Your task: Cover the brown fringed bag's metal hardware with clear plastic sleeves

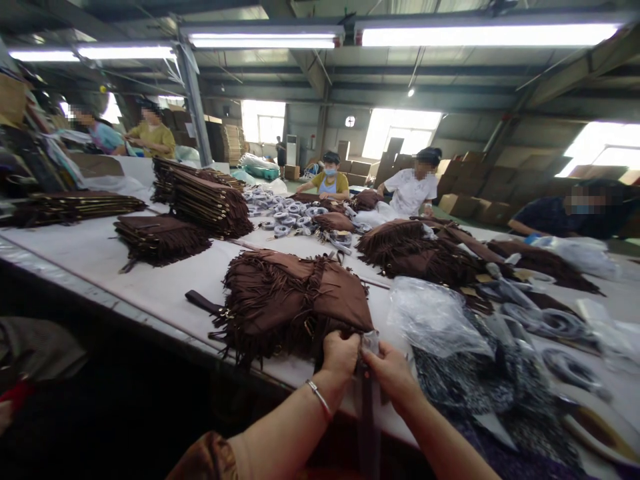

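Observation:
A long strip in clear plastic [369, 407], seemingly a strap in its wrapping, hangs between my hands over the table's front edge. My right hand [393, 375] pinches its upper end between thumb and fingers. Closed beside it, my left hand [341, 355] rests against the front corner of a brown fringed bag [333, 293]; what its curled fingers hold is hidden. That bag lies on top of others in a stack, fringe spreading to the left, with a dark wrist loop [203, 302] sticking out.
Crumpled clear plastic bags [433, 313], a dark patterned cloth [465, 380] and a tape roll [600, 423] lie to the right. More stacked fringed bags [207, 200] stand left. Behind are wrapped coiled straps [295, 217]. Several people work around the white table [165, 287].

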Available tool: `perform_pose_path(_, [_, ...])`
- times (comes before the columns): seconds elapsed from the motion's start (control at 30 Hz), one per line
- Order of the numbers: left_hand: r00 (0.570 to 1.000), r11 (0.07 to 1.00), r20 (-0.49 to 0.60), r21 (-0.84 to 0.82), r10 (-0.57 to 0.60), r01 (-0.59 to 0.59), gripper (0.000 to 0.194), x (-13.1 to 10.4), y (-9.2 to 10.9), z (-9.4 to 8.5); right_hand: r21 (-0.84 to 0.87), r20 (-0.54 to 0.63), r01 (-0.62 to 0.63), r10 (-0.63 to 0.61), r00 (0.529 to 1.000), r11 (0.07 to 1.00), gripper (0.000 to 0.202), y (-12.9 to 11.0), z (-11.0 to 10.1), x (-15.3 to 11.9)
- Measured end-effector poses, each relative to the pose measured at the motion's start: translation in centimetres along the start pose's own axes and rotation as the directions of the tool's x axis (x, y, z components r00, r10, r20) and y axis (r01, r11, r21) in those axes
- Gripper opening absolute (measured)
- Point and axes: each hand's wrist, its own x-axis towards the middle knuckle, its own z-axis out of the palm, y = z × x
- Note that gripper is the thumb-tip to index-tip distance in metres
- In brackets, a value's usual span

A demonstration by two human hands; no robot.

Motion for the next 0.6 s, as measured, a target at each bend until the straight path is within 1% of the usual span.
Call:
perform_pose_path(0.07, [1.0, 1.0, 0.022, -0.012, -0.009, 0.009, 0.008, -0.4, 0.1, -0.2, -0.009, -0.02, -0.004, 0.004, 1.0, 1.0, 0.035, -0.3, -0.1, 0.1])
perform_pose_path(0.13, [0.998, 1.0, 0.053, -0.02, -0.018, 0.02, 0.011, -1.4, -0.1, -0.7, -0.02, -0.068, -0.012, 0.01, 0.998, 1.0, 0.033, -0.6, -0.2, 0.2])
perform_pose_path(0.23, [0.993, 0.998, 0.103, -0.002, -0.062, 0.062, 0.023, -3.5, -0.9, -1.6, 0.008, -0.157, -0.014, 0.015, 0.988, 1.0, 0.03, -0.5, -0.2, 0.5])
perform_pose_path(0.3, [0.984, 0.993, 0.137, 0.034, -0.117, 0.113, 0.032, -4.9, -1.4, -2.1, 0.062, -0.184, -0.027, 0.038, 0.982, 0.998, 0.03, -0.2, 0.1, 0.8])
perform_pose_path(0.33, [0.975, 0.988, 0.162, 0.051, -0.155, 0.149, 0.034, -5.5, -1.6, -2.2, 0.093, -0.186, -0.037, 0.054, 0.981, 0.995, 0.03, 0.0, 0.4, 0.9])
perform_pose_path(0.4, [0.941, 0.971, 0.238, 0.055, -0.241, 0.235, 0.033, -6.1, -1.6, -2.3, 0.156, -0.18, -0.059, 0.087, 0.98, 0.986, 0.03, 0.4, 0.9, 1.2])
perform_pose_path(0.5, [0.869, 0.936, 0.361, 0.032, -0.339, 0.352, 0.032, -6.3, -0.8, -2.3, 0.254, -0.183, -0.082, 0.131, 0.974, 0.964, 0.028, 0.7, 1.4, 1.6])
perform_pose_path(0.53, [0.852, 0.927, 0.382, 0.031, -0.357, 0.374, 0.031, -6.3, -0.5, -2.3, 0.282, -0.189, -0.086, 0.144, 0.971, 0.956, 0.027, 0.8, 1.4, 1.8])
perform_pose_path(0.6, [0.839, 0.918, 0.391, 0.044, -0.38, 0.395, 0.03, -6.5, 0.1, -2.4, 0.334, -0.201, -0.091, 0.165, 0.965, 0.938, 0.026, 1.1, 1.3, 2.3])
